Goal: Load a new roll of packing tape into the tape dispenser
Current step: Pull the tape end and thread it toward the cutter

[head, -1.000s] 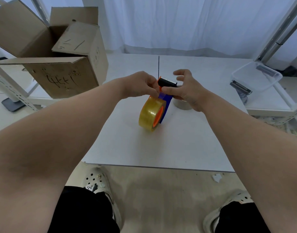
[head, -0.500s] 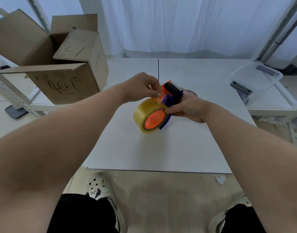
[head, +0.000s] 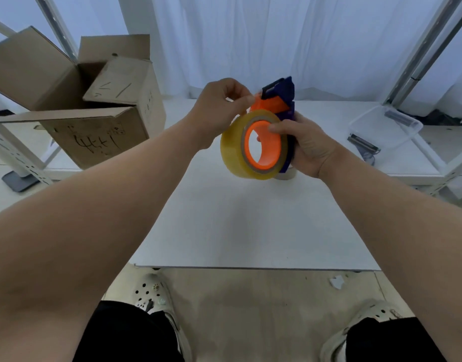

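A yellowish clear tape roll [head: 234, 148] sits on the orange hub [head: 264, 145] of a blue and orange tape dispenser [head: 282, 96], held up above the white table [head: 237, 226]. My right hand [head: 307, 145] grips the dispenser from the right, thumb on the orange hub. My left hand [head: 220, 100] pinches at the top of the roll beside the orange flap, fingers closed on the tape's edge. The dispenser's black roller points up and away. A second pale roll [head: 287, 175] peeks out on the table just beneath the dispenser.
An open cardboard box [head: 94, 113] stands on a shelf at the left. A clear plastic bin [head: 384, 129] rests on a white rack at the right. White curtains hang behind. The table's near edge runs above my shoes on the floor.
Both hands lifted the dispenser with the roll off the table and turned it, so the orange hub now faces me. My left hand stays pinching at the roll's top.
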Motion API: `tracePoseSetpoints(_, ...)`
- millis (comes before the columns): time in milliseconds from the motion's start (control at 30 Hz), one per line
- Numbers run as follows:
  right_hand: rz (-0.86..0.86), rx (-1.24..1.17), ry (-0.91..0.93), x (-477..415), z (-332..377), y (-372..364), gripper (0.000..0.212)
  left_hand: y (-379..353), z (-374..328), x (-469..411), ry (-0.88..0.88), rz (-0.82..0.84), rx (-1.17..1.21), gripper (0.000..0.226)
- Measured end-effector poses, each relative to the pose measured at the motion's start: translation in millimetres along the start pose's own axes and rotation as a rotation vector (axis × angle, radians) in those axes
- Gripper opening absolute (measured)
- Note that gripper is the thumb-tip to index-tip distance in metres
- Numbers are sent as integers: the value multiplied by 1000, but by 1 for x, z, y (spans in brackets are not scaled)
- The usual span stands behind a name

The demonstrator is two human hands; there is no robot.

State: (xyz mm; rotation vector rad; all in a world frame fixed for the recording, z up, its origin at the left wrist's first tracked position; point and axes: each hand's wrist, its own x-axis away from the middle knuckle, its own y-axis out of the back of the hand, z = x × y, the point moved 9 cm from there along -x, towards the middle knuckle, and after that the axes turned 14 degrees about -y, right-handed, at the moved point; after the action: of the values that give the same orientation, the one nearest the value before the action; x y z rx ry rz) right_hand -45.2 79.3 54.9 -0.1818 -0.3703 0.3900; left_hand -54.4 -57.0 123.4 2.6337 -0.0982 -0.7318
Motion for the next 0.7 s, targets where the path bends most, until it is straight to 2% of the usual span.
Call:
tracePoseSetpoints(100, -50, -12, -34, 6, 1, 1, 36, -6, -5, 1, 25, -27, -43, 10)
tracePoseSetpoints(233, -191, 93, -43, 16, 6, 10, 63, -18, -15, 11, 32, 32, -63, 10)
tracePoseSetpoints(300, -220, 117, -7, 22, 6, 17, 69, -25, -17, 18, 43, 80, -36, 8)
tracePoseSetpoints(433, -242, 159, 104, 35, 11, 20, 47, -32, -23, 25, 66, 112, 26, 8)
tracePoseSetpoints(500, -262, 185, 164, 41, 19, 19, 45, -28, -29, 23, 62, 82, 68, 8)
tracePoseSetpoints(700, -268, 312, 237, 50, 27, 21, 87, -27, -39, 19, 44, 126, 28, 9)
